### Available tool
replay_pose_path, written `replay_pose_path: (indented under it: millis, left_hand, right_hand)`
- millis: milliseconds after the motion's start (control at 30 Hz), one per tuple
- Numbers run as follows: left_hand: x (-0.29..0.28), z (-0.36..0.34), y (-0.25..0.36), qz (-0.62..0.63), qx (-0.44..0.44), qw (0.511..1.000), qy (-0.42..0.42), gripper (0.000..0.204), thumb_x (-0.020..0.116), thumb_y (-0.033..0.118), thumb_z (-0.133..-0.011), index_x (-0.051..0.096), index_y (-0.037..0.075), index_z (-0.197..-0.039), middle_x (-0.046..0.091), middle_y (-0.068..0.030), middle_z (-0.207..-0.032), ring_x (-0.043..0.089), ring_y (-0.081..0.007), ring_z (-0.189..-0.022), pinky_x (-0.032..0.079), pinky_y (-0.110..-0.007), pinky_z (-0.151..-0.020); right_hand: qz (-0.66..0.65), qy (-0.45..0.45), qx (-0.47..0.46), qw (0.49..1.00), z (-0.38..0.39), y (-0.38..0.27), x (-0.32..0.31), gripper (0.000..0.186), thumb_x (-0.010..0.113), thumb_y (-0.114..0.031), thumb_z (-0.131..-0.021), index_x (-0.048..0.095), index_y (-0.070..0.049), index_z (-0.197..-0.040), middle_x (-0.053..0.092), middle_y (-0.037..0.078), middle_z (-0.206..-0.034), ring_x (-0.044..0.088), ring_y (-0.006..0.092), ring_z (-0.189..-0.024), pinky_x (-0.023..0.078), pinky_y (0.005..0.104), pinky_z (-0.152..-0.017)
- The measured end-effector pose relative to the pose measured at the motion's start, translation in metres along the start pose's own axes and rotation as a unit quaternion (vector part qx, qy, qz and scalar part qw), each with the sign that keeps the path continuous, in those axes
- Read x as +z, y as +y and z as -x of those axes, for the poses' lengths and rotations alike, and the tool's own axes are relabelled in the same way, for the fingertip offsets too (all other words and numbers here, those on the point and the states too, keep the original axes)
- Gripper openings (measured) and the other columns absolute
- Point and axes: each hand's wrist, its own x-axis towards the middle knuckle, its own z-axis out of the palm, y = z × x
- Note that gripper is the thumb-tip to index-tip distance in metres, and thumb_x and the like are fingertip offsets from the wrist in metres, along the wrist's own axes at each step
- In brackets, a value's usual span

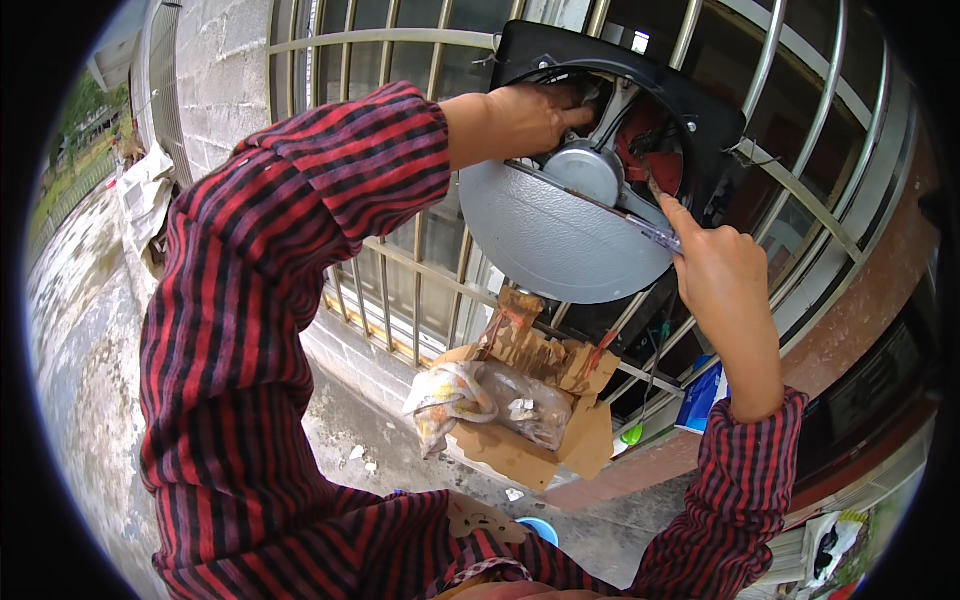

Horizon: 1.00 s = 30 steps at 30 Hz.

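A black-framed exhaust fan point(716, 125) is fixed in the metal window bars, with a round grey motor point(584, 174) at its middle and dark red blades point(660, 165) behind. Across its lower half hangs a grey half-round cover point(560, 240). My left hand point(535, 118) reaches over the cover into the housing, its fingers curled and their tips hidden, so what they hold cannot be made out. At the opening's right side, my right hand point(722, 262) grips a slim tool with a clear purplish handle point(655, 234). Its index finger stretches toward the blades.
Below the fan, an open cardboard box point(500, 455) holds a clear plastic bag point(535, 405) and a patterned cloth point(450, 395). A blue package point(702, 396) stands by the wall at right. A blue basin point(540, 528) is on the concrete floor, and white scraps lie about.
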Motion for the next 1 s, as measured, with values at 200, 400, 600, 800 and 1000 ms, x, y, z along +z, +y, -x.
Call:
replay_pose_path:
  millis: [200,400,600,800,1000]
  left_hand:
    - [0.010,-0.005,0.001,-0.069,-0.022,0.997,0.038,0.036,0.062,0.015,-0.084,0.075,0.002,-0.115,0.048,-0.0107,-0.148,0.050,-0.0300,-0.136,0.042,-0.035,-0.115]
    - [0.019,-0.012,0.002,-0.065,-0.046,0.997,0.005,0.038,0.062,0.016,-0.085,0.074,0.002,-0.118,0.046,-0.0113,-0.149,0.049,-0.0321,-0.137,0.042,-0.036,-0.115]
    - [0.023,-0.022,0.002,0.008,-0.085,0.996,0.014,0.040,0.058,0.016,-0.092,0.066,0.002,-0.128,0.046,-0.0151,-0.149,0.051,-0.0312,-0.136,0.046,-0.038,-0.111]
    - [0.034,-0.027,0.012,0.228,-0.240,0.943,0.021,0.054,0.055,0.020,-0.098,0.042,0.005,-0.148,0.051,-0.0163,-0.142,0.061,-0.0317,-0.124,0.053,-0.039,-0.102]
    - [0.044,-0.026,0.009,0.112,-0.174,0.978,0.007,0.059,0.056,0.019,-0.098,0.034,0.001,-0.150,0.062,-0.0235,-0.126,0.068,-0.0342,-0.109,0.056,-0.041,-0.094]
  right_hand:
    - [-0.008,-0.001,0.003,1.000,0.000,-0.002,-0.002,0.059,0.075,-0.010,-0.083,0.061,-0.019,-0.139,0.067,0.021,-0.071,0.069,0.0400,-0.068,0.056,0.0474,-0.064]
    - [-0.008,0.013,-0.002,1.000,0.001,-0.001,-0.002,0.056,0.074,-0.009,-0.083,0.062,-0.019,-0.137,0.068,0.021,-0.072,0.068,0.0393,-0.068,0.056,0.0474,-0.064]
    - [-0.005,0.008,0.004,1.000,0.001,-0.002,-0.002,0.057,0.073,-0.009,-0.084,0.062,-0.019,-0.138,0.068,0.020,-0.072,0.068,0.0388,-0.069,0.055,0.0476,-0.064]
    - [-0.003,0.002,0.007,1.000,0.002,-0.002,-0.002,0.057,0.075,-0.013,-0.083,0.062,-0.019,-0.138,0.069,0.019,-0.074,0.070,0.0376,-0.070,0.057,0.0467,-0.065]
    - [-0.010,0.008,0.003,1.000,0.002,0.000,0.001,0.059,0.076,-0.012,-0.083,0.060,-0.020,-0.140,0.069,0.019,-0.074,0.070,0.0387,-0.070,0.057,0.0474,-0.065]
